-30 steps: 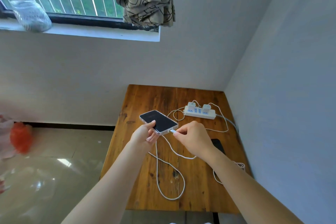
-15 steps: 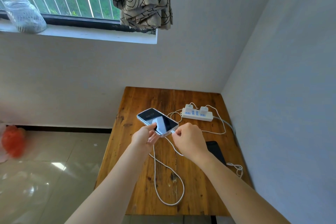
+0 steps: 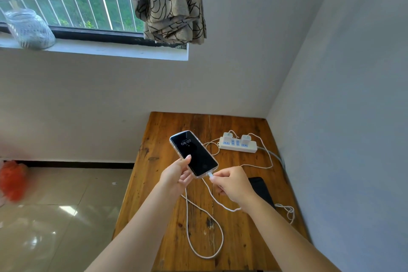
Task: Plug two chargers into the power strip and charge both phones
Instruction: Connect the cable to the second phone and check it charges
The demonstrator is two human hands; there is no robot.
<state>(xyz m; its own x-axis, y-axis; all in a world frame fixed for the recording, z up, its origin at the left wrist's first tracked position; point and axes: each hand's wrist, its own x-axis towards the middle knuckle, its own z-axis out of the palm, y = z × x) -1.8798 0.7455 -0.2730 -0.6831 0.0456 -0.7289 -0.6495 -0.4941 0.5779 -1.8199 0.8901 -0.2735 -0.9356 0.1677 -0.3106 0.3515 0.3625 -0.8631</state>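
My left hand [image 3: 176, 175] holds a phone [image 3: 194, 152] in a clear case above the wooden table [image 3: 167, 126]; its screen is lit and reads 08:07. My right hand [image 3: 231, 183] pinches the white cable plug [image 3: 210, 175], which sits in the phone's bottom port. The white cable [image 3: 205, 223] loops across the table. A white power strip [image 3: 239, 144] lies at the back right with two white chargers [image 3: 227, 137] plugged in. A second, dark phone [image 3: 261, 190] lies flat on the table behind my right wrist, partly hidden.
The table stands in a room corner, walls behind and to the right. A windowsill at upper left carries a glass jar [image 3: 29, 28], and a patterned curtain [image 3: 170, 2] hangs above. Tiled floor with an orange bag [image 3: 13, 181] lies to the left.
The plug has gone into the phone's port and the screen has lit up with the time. The phone is raised and tilted more toward me.
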